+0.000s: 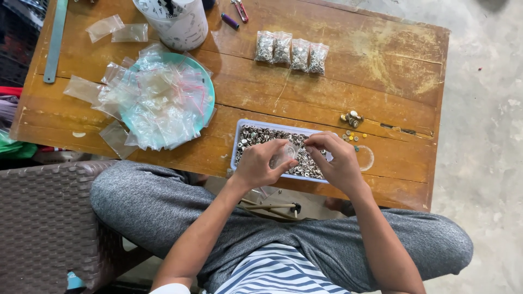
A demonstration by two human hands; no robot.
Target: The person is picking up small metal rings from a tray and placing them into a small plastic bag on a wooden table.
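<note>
Hands met over a shallow pale-blue tray (237, 142) of small metal fittings (256, 135), which sat on the wooden table (327, 71) directly beneath them. The left hand (260, 163) was curled, thumb and fingers pinching one side of a small clear plastic bag (287, 154), which hung between the two hands just above the tray. The right hand (336, 161) was also closed to a pinch at the bag's other edge; whether it also held a fitting between the fingertips could not be told. The bag looked thin, soft and nearly weightless, likely slippery and prone to collapse, so it would best be taken at its mouth edge, one lip in each hand, to keep it open. The fittings looked small, hard and smooth, light singly but easy to spill, better picked up a few at a time. Beyond the hands, farther across the table, four filled bags (291, 53) lay in a row, touching side by side. Off beyond the left hand a teal plate (209, 92) carried a loose heap of empty bags (155, 103), with a white bucket (177, 22) past it. Just past the right hand lay a few stray fittings (352, 117) and a clear ring (367, 158).
</note>
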